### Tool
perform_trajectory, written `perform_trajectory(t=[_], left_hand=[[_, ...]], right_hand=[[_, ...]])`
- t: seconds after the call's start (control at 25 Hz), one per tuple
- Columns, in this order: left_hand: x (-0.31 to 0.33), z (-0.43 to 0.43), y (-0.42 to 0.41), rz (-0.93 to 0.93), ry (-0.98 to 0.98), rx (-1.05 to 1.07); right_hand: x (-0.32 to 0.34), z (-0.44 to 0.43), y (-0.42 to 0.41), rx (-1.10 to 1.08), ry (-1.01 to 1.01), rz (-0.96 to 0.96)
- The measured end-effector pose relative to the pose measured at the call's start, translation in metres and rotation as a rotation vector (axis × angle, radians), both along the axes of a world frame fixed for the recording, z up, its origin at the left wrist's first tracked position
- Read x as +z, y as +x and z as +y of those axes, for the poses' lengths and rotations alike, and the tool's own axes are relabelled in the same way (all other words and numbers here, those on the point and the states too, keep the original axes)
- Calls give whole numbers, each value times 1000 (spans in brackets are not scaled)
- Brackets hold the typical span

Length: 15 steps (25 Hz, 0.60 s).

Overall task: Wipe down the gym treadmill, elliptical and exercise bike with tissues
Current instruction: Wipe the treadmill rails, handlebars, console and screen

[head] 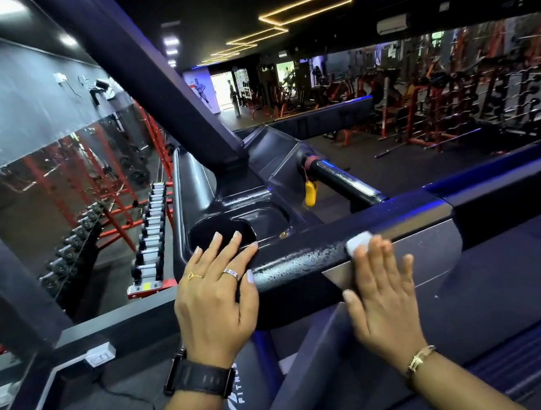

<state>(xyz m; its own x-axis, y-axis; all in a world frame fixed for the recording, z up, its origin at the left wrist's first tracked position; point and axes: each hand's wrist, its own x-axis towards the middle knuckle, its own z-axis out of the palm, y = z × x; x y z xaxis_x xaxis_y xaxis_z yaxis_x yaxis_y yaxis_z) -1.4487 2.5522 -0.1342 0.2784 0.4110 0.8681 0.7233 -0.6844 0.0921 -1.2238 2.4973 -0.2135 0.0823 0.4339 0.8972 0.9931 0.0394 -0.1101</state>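
Pressing a white tissue [359,241] flat-fingered against the treadmill's front handrail [303,259], the right hand [382,296] is mid-wipe; the left hand [214,301] rests spread on the console's [258,172] near corner (by the cup holder [221,233]). Unseen, the elliptical and bike presumably remain.

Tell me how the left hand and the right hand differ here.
The left hand rests bare on the treadmill handrail beside the cup holder; the right hand presses a white tissue against that rail. The left hand wears two rings and a black watch; the right hand wears a gold bracelet. Both lie flat with straight fingers on the same rail.
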Motion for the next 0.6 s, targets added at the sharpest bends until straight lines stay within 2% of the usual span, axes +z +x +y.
perform_trajectory(t=[0.08,0.12,0.24,0.32,0.4,0.52,0.6], left_hand=[[1,-2,6,0,9,37],[1,-4,9,0,15,60],[-3,-11,19,5,44,129],[-5,-15,26,8,56,160],[-6,-16,31,28,57,186],[-3,-16,45,67,52,214],[-2,-19,57,100,76,247]], right_hand=[[14,4,-14,51,-10,214],[16,5,-24,104,-20,205],[-14,8,-32,175,-50,-204],[-40,6,-6,117,-43,-342],[-50,1,21,37,-34,-254],[-24,-2,38,-8,-51,60],[-4,2,26,18,-51,131]])
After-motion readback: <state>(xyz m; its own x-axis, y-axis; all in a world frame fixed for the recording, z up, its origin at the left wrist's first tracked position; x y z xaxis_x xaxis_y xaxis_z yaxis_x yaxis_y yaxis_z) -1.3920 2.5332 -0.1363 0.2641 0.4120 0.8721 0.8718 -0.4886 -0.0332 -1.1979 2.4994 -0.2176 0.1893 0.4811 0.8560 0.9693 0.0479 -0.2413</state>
